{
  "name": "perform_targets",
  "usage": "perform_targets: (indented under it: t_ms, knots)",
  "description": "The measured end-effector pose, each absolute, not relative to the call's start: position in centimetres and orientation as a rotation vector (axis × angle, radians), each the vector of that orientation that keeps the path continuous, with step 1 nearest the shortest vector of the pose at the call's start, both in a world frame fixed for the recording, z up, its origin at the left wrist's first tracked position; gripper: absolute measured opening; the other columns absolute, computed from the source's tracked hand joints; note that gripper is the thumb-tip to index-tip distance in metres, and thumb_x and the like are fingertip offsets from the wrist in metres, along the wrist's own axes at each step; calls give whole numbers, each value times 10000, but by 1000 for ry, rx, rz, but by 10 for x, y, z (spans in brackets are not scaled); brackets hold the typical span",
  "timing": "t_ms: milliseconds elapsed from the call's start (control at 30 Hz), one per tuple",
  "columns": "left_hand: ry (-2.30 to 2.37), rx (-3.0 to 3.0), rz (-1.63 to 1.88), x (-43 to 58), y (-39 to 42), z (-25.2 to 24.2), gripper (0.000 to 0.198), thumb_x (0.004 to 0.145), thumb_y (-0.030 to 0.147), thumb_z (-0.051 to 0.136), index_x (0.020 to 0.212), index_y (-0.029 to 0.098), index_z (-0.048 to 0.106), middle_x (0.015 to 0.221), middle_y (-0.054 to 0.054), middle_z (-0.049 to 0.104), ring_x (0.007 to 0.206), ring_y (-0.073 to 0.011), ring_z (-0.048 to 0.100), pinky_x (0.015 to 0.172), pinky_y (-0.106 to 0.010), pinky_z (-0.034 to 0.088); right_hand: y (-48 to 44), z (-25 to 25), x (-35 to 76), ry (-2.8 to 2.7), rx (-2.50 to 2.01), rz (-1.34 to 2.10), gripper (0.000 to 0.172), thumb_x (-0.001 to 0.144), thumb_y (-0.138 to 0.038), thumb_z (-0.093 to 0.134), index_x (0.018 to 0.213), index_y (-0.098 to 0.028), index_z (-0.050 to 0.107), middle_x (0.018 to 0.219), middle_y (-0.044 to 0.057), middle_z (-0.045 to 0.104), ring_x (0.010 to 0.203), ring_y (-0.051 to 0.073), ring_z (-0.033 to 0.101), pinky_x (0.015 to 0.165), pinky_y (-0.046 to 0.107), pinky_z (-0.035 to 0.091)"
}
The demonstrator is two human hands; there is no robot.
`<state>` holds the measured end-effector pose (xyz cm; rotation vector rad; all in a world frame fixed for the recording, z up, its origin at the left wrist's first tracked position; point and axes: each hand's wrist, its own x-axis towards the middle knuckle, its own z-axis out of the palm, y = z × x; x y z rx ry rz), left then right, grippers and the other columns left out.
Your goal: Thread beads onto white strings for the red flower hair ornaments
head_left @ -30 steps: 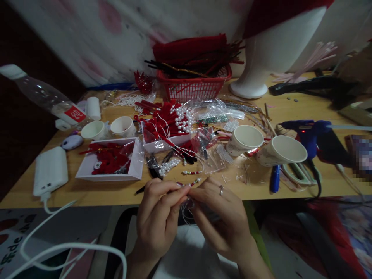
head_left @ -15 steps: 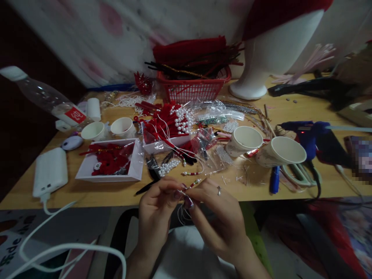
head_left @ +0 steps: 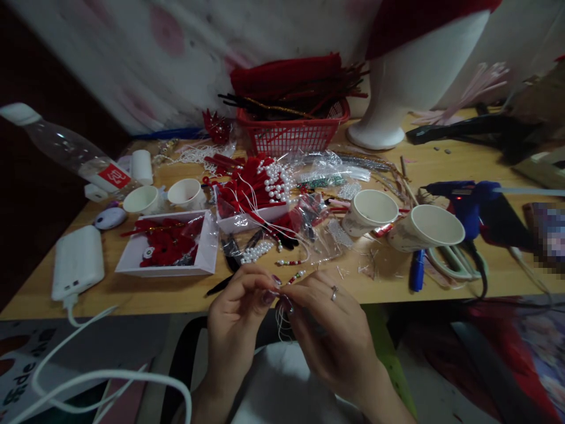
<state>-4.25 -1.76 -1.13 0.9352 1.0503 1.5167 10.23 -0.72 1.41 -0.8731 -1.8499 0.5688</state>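
Note:
Just over the table's front edge, my left hand (head_left: 241,315) and my right hand (head_left: 329,330) meet with thumbs and forefingers pinched on a thin white string (head_left: 282,324). Loose loops of it dangle below my fingers. A short row of red, green and pearl-white beads (head_left: 296,277) shows just beyond the fingertips, seemingly on the same string. Another strand of red and white beads (head_left: 289,262) lies on the table behind it. What exactly sits between the fingertips is too small to make out.
A white box (head_left: 165,272) with red pieces stands left, beside white pearl beads (head_left: 256,252). Paper cups (head_left: 375,215) and a blue glue gun (head_left: 470,206) are at the right. A red basket (head_left: 293,135) stands behind; a power bank (head_left: 78,262) lies far left.
My pinched fingertips have shifted slightly, and my right thumb has tucked in closer under the forefinger. The hanging string loops have swung a little to the right.

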Motion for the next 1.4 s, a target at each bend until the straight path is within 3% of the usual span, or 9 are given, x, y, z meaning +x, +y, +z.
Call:
perform_targets:
  t_ms: [300, 433, 833, 1033, 1200, 1400]
  knots:
    - [926, 751, 1464, -31, -12, -5, 101, 793, 302, 812, 756, 218, 770, 854, 17, 632, 725, -78, 602, 695, -152, 512, -9, 10, 102, -1834, -869, 484, 175, 900, -19, 514, 1005, -104, 624, 760, 67, 645, 698, 166, 549, 628, 302, 442]
    - [970, 726, 1459, -30, -15, -6, 124, 792, 324, 813, 760, 214, 766, 841, 10, 626, 767, -93, 607, 720, -161, 512, -9, 12, 100, -1838, -876, 435, 179, 886, 5, 528, 997, -98, 625, 751, 68, 650, 688, 163, 530, 627, 305, 437]
    - [1064, 1265, 1502, -40, -19, -4, 58, 876, 197, 722, 841, 241, 734, 874, 10, 624, 856, -115, 601, 766, -179, 497, -14, 22, 107, -1905, -892, 396, 204, 857, 41, 531, 960, -107, 628, 700, 43, 611, 670, 159, 510, 626, 303, 445]
    - [1066, 1006, 1601, -32, -15, -10, 36, 772, 264, 828, 781, 257, 794, 813, 7, 681, 769, -120, 646, 718, -201, 526, -13, 16, 102, -1822, -925, 453, 201, 888, 3, 518, 976, -151, 614, 732, 41, 648, 679, 163, 553, 616, 302, 464]
    - [1017, 687, 1525, -28, -9, -6, 195, 632, 377, 914, 708, 241, 796, 734, -4, 708, 702, -126, 656, 674, -203, 544, -11, 12, 102, -1811, -906, 463, 202, 905, -16, 510, 983, -172, 611, 741, 41, 656, 682, 168, 563, 606, 304, 467]
    - [1004, 806, 1487, -34, -12, -6, 115, 748, 299, 846, 749, 214, 768, 882, -3, 629, 796, -117, 621, 739, -194, 514, -12, 12, 105, -1849, -922, 464, 222, 912, -28, 507, 1054, -164, 611, 756, 48, 657, 685, 178, 553, 618, 319, 466]
